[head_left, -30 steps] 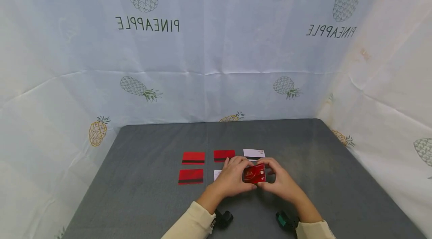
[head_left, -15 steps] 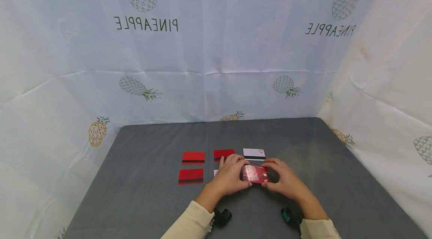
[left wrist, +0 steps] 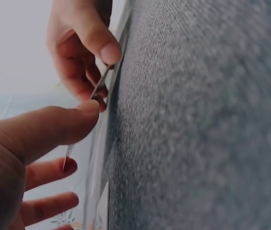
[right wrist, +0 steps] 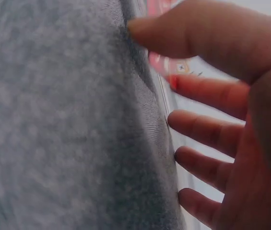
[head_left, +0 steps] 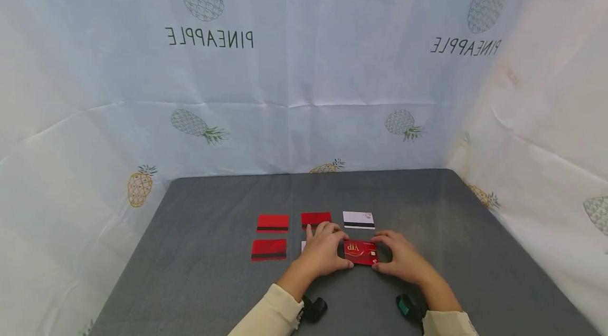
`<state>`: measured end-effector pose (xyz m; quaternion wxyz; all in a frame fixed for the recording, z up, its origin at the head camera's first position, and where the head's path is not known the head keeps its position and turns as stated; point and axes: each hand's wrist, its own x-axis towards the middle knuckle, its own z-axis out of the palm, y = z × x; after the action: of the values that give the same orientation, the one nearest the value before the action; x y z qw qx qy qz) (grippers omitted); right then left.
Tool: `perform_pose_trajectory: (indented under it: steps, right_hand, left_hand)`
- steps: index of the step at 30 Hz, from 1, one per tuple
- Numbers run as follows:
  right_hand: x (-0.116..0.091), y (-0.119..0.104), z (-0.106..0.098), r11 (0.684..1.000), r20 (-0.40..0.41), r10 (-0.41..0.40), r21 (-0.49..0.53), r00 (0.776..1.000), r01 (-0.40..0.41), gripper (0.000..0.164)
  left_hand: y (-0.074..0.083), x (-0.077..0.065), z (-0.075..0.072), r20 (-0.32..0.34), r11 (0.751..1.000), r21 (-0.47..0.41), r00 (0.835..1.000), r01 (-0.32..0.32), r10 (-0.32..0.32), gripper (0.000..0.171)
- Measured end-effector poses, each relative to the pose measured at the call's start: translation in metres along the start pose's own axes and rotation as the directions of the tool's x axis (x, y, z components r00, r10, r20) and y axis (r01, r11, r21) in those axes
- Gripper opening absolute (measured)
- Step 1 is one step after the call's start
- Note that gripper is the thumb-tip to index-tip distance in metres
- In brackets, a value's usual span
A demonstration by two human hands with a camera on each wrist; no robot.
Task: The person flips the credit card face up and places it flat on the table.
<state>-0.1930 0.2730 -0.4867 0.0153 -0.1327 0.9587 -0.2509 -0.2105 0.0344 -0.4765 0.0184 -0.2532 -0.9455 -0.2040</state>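
Note:
A red card with gold "VIP" lettering and a chip [head_left: 361, 252] is held by its two ends, close over the grey table. My left hand [head_left: 322, 252] pinches its left end between thumb and index finger. At the right end, my right hand [head_left: 401, 257] grips it with thumb and index finger. Edge-on, the card [left wrist: 100, 84] shows as a thin line in the left wrist view, tilted against the table. Part of its red face [right wrist: 159, 62] appears behind the thumb in the right wrist view, where the other fingers are spread.
Two red striped cards [head_left: 273, 223] [head_left: 268, 250] lie at left. Behind my hands are another red card [head_left: 315, 218] and a white striped card [head_left: 358, 220]. My left hand mostly covers another white card [head_left: 303, 246]. A pineapple-print cloth [head_left: 332, 77] surrounds the grey table [head_left: 214, 272].
The red card has come down and slightly toward me, and its tilt has changed. My right hand has shifted right and down; the left has barely moved. The white card behind is more exposed.

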Motion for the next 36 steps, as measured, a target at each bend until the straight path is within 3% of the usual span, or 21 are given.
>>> perform_pose_trajectory:
  steps: [15, 26, 32, 36]
  right_hand:
    - [0.002, 0.006, 0.002, 0.999, 0.026, 0.002, -0.042, 1.000, 0.000, 0.053]
    - [0.000, 0.007, 0.002, 0.999, 0.000, -0.019, -0.045, 1.000, 0.019, 0.054]
    - [-0.002, 0.008, 0.002, 0.999, -0.010, -0.026, -0.040, 1.000, 0.026, 0.055]
    - [-0.002, 0.008, 0.001, 0.999, -0.022, -0.028, -0.039, 0.999, 0.027, 0.055]
  left_hand:
    - [0.007, 0.008, 0.006, 0.091, 0.991, 0.095, 0.991, 0.093, -0.102, 0.055]
    - [0.007, 0.010, 0.006, 0.122, 0.990, 0.122, 0.989, 0.069, -0.084, 0.057]
    - [-0.002, 0.006, 0.002, 0.110, 0.997, 0.065, 0.993, 0.044, -0.052, 0.058]
    - [-0.016, -0.003, -0.007, 0.091, 0.999, -0.014, 0.995, 0.038, -0.037, 0.059]
